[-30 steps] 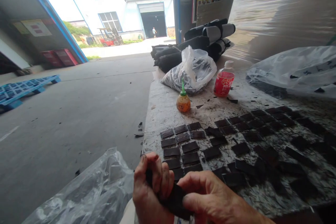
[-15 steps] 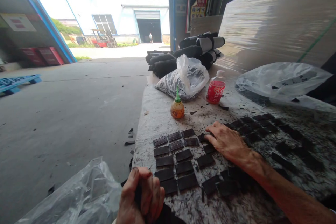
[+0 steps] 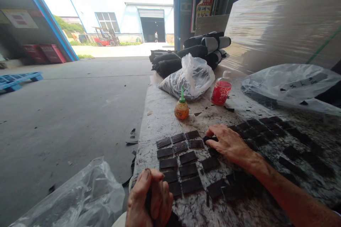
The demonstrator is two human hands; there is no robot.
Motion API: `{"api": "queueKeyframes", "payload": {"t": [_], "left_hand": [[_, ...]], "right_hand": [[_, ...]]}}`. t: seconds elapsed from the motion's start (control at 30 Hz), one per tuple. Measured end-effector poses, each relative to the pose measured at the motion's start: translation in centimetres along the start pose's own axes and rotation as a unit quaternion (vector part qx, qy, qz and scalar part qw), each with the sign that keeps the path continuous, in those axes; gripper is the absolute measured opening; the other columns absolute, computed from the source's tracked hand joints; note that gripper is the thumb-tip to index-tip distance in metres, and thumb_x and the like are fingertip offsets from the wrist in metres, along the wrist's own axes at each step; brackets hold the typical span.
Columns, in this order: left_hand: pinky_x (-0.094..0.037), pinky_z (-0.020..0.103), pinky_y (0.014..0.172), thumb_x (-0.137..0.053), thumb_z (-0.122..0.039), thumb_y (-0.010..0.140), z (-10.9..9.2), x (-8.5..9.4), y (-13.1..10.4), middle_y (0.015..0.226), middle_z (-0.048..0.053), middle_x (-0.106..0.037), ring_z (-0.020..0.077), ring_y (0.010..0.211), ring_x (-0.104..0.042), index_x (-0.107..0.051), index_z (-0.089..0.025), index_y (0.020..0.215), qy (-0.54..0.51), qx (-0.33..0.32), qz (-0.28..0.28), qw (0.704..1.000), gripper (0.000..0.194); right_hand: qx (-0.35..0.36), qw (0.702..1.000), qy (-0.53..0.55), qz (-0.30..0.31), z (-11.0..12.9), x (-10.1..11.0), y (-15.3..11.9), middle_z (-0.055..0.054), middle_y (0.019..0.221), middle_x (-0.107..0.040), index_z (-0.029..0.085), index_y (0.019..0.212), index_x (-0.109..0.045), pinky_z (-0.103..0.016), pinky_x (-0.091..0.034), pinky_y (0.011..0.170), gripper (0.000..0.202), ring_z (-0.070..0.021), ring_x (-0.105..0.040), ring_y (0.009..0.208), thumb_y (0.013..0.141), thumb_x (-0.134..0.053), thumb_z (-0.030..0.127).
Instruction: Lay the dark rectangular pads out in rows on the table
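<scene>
- The black strip (image 3: 210, 138) lies flat on the tabletop (image 3: 165, 113), long axis running left-right, at the tips of the right hand (image 3: 229, 144), whose grip rests on it with fingers spread.
- The left hand (image 3: 149, 200), nearer the body, is closed around a bundle of black strips (image 3: 174, 220).

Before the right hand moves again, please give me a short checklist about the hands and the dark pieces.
1. Right hand touches a dark piece on the table: ok.
2. Left hand grips a dark stack at the near edge: ok.
3. Laid pieces sit in tidy rows: ok on the left, not ok near the right wrist.
4. Orange bottle stands apart from the hands: ok.
5. Stack count: cannot tell.
</scene>
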State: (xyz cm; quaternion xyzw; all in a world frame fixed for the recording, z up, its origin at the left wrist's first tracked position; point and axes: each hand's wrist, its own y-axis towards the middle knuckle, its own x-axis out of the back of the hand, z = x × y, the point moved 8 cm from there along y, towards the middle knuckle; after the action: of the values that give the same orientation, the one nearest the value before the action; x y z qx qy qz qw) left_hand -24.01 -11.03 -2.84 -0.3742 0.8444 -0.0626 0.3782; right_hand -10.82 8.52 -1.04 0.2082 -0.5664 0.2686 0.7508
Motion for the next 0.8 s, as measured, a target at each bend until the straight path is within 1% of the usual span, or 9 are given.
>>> {"api": "queueKeyframes", "payload": {"t": [0.13, 0.27, 0.33, 0.43, 0.5, 0.57, 0.67, 0.73, 0.8], "left_hand": [[-0.018, 0.013, 0.030, -0.069, -0.062, 0.059, 0.7, -0.5, 0.1, 0.034, -0.012, -0.027, 0.0006, 0.030, -0.017, -0.061, -0.020, 0.065, 0.079, -0.008, 0.020, 0.997, 0.043], [-0.027, 0.014, 0.046, -0.074, -0.050, 0.062, 1.0, -2.0, -0.6, 0.053, -0.007, -0.047, 0.0027, 0.046, -0.033, -0.064, -0.022, 0.077, 0.196, -0.061, 0.053, 0.977, 0.034], [-0.028, 0.016, 0.052, -0.075, -0.044, 0.061, 1.3, -2.9, -1.3, 0.061, -0.006, -0.052, 0.0047, 0.054, -0.036, -0.064, -0.020, 0.074, 0.249, -0.080, 0.083, 0.962, 0.029], [-0.025, 0.018, 0.052, -0.072, -0.038, 0.064, 1.9, -3.5, -2.6, 0.053, -0.005, -0.047, 0.0068, 0.054, -0.033, -0.060, -0.017, 0.056, 0.292, -0.075, 0.122, 0.946, 0.026], [-0.025, 0.019, 0.050, -0.069, -0.039, 0.067, 2.4, -3.1, -3.6, 0.050, -0.004, -0.045, 0.0072, 0.052, -0.033, -0.056, -0.017, 0.050, 0.290, -0.056, 0.122, 0.947, 0.031], [-0.021, 0.019, 0.043, -0.068, -0.043, 0.069, 3.0, -2.0, -4.7, 0.048, -0.005, -0.042, 0.0055, 0.045, -0.027, -0.055, -0.018, 0.052, 0.274, -0.031, 0.098, 0.956, 0.033], [-0.011, 0.019, 0.035, -0.066, -0.051, 0.069, 4.0, 0.2, -6.2, 0.046, -0.009, -0.034, 0.0033, 0.037, -0.014, -0.054, -0.020, 0.059, 0.235, 0.001, 0.045, 0.971, 0.035], [-0.008, 0.018, 0.034, -0.068, -0.056, 0.065, 4.7, 1.5, -7.1, 0.046, -0.010, -0.031, 0.0026, 0.036, -0.012, -0.052, -0.020, 0.060, 0.207, 0.008, 0.012, 0.978, 0.039], [-0.009, 0.016, 0.034, -0.070, -0.057, 0.062, 5.2, 2.5, -7.9, 0.046, -0.010, -0.031, 0.0018, 0.037, -0.013, -0.052, -0.019, 0.060, 0.187, 0.005, -0.020, 0.982, 0.041]], "right_hand": [[-0.004, 0.996, 0.086, 0.003, 0.8, 1.4, -0.9, -0.001, 0.083, -0.065, 0.019, 0.084, -0.059, -0.031, -0.046, 0.074, 0.005, -0.0163, -0.060, 0.078, 0.084, -0.055, 0.022], [0.059, 0.978, 0.190, 0.062, 4.2, 2.9, -4.0, 0.004, 0.082, -0.065, 0.024, 0.100, -0.057, -0.019, -0.045, 0.060, 0.020, -0.0112, -0.060, 0.070, 0.080, -0.059, 0.024], [0.100, 0.954, 0.252, 0.127, 6.1, 2.9, -6.0, 0.006, 0.077, -0.063, 0.027, 0.107, -0.057, -0.017, -0.042, 0.054, 0.031, -0.0100, -0.057, 0.064, 0.077, -0.062, 0.025], [0.139, 0.921, 0.314, 0.184, 8.1, 2.8, -8.1, 0.007, 0.070, -0.059, 0.027, 0.108, -0.060, -0.018, -0.039, 0.054, 0.032, -0.0096, -0.053, 0.061, 0.077, -0.063, 0.024], [0.132, 0.892, 0.374, 0.215, 8.4, 2.4, -8.9, 0.006, 0.071, -0.061, 0.026, 0.108, -0.060, -0.019, -0.040, 0.057, 0.032, -0.0101, -0.053, 0.063, 0.076, -0.064, 0.021], [0.088, 0.851, 0.462, 0.234, 7.8, 1.7, -9.5, 0.005, 0.074, -0.062, 0.024, 0.106, -0.061, -0.020, -0.042, 0.059, 0.032, -0.0106, -0.055, 0.065, 0.075, -0.066, 0.022], [0.009, 0.807, 0.553, 0.207, 6.1, 0.4, -10.7, 0.002, 0.071, -0.062, 0.018, 0.095, -0.064, -0.021, -0.044, 0.054, 0.028, -0.0096, -0.056, 0.056, 0.078, -0.064, 0.040], [-0.021, 0.787, 0.583, 0.200, 5.5, -1.0, -12.1, 0.000, 0.068, -0.062, 0.014, 0.085, -0.064, -0.021, -0.043, 0.050, 0.039, -0.0085, -0.055, 0.049, 0.080, -0.058, 0.053], [-0.040, 0.758, 0.613, 0.217, 5.6, -2.6, -13.8, -0.002, 0.069, -0.064, 0.014, 0.078, -0.062, -0.021, -0.043, 0.047, 0.044, -0.0080, -0.055, 0.047, 0.081, -0.055, 0.057]]}}
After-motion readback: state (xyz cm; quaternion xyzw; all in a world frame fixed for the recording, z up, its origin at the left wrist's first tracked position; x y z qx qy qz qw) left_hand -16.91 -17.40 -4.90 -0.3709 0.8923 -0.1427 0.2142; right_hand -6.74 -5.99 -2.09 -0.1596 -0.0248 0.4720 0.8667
